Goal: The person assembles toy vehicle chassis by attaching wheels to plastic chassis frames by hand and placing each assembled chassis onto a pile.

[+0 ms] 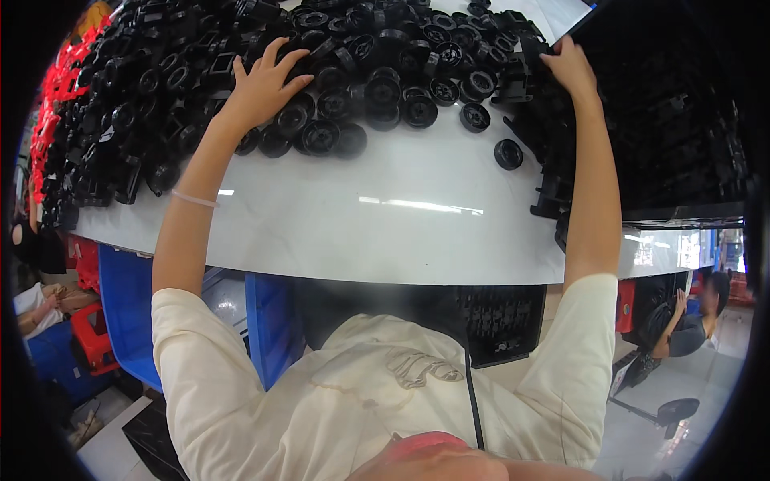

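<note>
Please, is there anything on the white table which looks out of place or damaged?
No damage is clear. One round black plastic wheel lies alone on the glossy white tabletop, slightly apart from the jumbled heap of black wheels, so it looks stray.

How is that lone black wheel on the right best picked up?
Likely by opposite edges of the wheel, from the near side: it is round, and bare white tabletop lies there, while black parts crowd its right.

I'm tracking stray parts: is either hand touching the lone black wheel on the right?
No, the wheel lies on the white table, visibly apart from both the left hand and right hand.
</note>
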Demonstrator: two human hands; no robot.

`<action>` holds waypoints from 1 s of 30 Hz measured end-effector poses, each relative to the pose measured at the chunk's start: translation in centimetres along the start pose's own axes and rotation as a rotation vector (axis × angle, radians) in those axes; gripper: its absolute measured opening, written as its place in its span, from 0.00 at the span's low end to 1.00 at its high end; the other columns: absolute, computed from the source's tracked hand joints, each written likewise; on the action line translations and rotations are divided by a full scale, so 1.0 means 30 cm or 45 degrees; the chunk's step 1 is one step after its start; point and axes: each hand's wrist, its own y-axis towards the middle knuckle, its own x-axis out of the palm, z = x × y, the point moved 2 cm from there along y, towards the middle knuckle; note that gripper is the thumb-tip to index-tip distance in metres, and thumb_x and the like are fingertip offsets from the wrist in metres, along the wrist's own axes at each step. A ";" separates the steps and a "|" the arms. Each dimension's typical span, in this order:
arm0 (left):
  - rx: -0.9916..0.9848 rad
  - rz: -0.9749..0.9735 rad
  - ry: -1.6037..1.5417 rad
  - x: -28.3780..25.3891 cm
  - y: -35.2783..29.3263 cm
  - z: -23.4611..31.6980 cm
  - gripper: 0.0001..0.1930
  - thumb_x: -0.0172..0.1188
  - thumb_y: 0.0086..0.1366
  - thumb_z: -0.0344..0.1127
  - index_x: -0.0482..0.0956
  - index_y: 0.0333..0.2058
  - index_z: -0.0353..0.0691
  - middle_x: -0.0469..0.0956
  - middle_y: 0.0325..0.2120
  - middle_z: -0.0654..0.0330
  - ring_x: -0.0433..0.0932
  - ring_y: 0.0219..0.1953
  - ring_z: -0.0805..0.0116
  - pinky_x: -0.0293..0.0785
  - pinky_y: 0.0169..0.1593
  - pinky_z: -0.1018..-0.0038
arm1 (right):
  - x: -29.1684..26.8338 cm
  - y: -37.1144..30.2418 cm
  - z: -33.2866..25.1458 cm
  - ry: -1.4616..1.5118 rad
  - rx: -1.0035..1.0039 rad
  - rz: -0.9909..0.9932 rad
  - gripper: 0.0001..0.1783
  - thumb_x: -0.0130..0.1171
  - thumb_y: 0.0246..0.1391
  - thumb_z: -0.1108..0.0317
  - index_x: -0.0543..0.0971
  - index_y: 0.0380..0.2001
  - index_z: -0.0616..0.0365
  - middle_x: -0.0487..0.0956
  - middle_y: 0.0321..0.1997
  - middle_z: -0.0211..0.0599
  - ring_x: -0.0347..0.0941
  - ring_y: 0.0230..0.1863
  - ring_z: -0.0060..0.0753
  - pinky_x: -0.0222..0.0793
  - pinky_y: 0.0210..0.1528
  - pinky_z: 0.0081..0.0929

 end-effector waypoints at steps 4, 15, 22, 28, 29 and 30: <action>0.036 -0.041 -0.066 -0.049 -0.005 0.029 0.19 0.58 0.63 0.44 0.71 0.53 0.53 0.62 0.60 0.58 0.66 0.59 0.53 0.51 0.64 0.45 | 0.098 0.104 0.014 0.071 -0.801 0.069 0.30 0.49 0.48 0.77 0.69 0.56 0.41 0.70 0.60 0.29 0.66 0.59 0.46 0.66 0.57 0.43; -0.295 0.288 -0.843 -0.200 -0.064 0.054 0.10 0.61 0.61 0.30 0.73 0.40 0.34 0.76 0.36 0.60 0.76 0.36 0.79 0.73 0.40 0.80 | -0.241 -0.281 -0.063 0.904 -0.523 0.553 0.26 0.66 0.45 0.63 0.72 0.47 0.63 0.79 0.43 0.42 0.74 0.47 0.35 0.69 0.52 0.30; -0.206 0.131 -1.665 -0.258 -0.319 0.187 0.10 0.60 0.61 0.29 0.76 0.42 0.40 0.75 0.31 0.66 0.72 0.29 0.82 0.68 0.32 0.86 | 0.012 -0.763 -0.284 1.670 -0.377 -0.877 0.26 0.65 0.44 0.61 0.75 0.47 0.59 0.79 0.40 0.34 0.73 0.42 0.26 0.66 0.48 0.24; -0.052 0.082 -0.926 -0.234 -0.505 0.363 0.15 0.60 0.56 0.28 0.74 0.43 0.40 0.76 0.33 0.56 0.75 0.29 0.59 0.73 0.35 0.70 | 0.039 -0.876 -0.375 0.584 -0.408 -0.391 0.40 0.68 0.39 0.45 0.73 0.45 0.72 0.74 0.47 0.51 0.75 0.45 0.44 0.69 0.47 0.33; 0.034 0.118 -0.766 -0.216 -0.521 0.378 0.16 0.59 0.55 0.27 0.74 0.44 0.41 0.76 0.34 0.56 0.75 0.30 0.58 0.73 0.34 0.68 | 0.045 -0.878 -0.383 0.583 -0.411 -0.397 0.40 0.68 0.39 0.45 0.73 0.45 0.72 0.74 0.47 0.51 0.75 0.45 0.44 0.69 0.47 0.33; 0.050 0.152 -0.698 -0.198 -0.533 0.395 0.17 0.58 0.53 0.26 0.74 0.44 0.41 0.76 0.37 0.58 0.76 0.34 0.59 0.73 0.37 0.65 | 0.056 -0.872 -0.387 0.627 -0.370 -0.490 0.41 0.68 0.39 0.45 0.73 0.46 0.72 0.74 0.48 0.51 0.75 0.45 0.45 0.69 0.47 0.33</action>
